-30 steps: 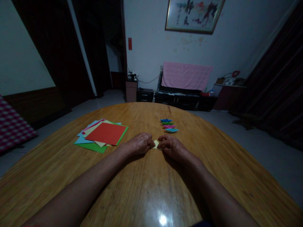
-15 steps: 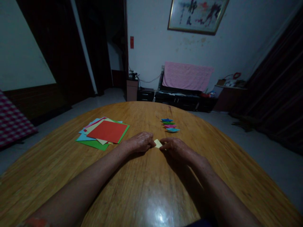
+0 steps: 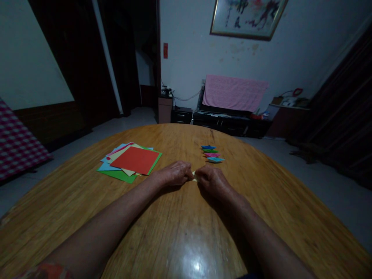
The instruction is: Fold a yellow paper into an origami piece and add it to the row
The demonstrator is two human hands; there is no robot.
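Note:
Both of my hands rest on the round wooden table (image 3: 180,232), knuckles up, fingertips meeting at its middle. My left hand (image 3: 173,174) and my right hand (image 3: 212,180) pinch a small pale yellow folded paper (image 3: 194,176) between them; only a sliver of it shows. To the left lies a loose stack of coloured paper sheets (image 3: 130,162) with a red sheet on top. Just beyond my right hand, several small folded paper pieces (image 3: 212,153) sit in a row, blue, green, pink and light blue.
Past the table's far edge stand a dark low cabinet (image 3: 226,122) with a pink cloth (image 3: 234,93) draped over it and a framed picture (image 3: 247,17) on the wall. A checked red cloth (image 3: 17,145) shows at the left. Dark curtains hang at the right.
My hands have closed together over the yellow paper, so less of it shows than half a second ago. The view has shifted slightly leftward; the stack and row stay put.

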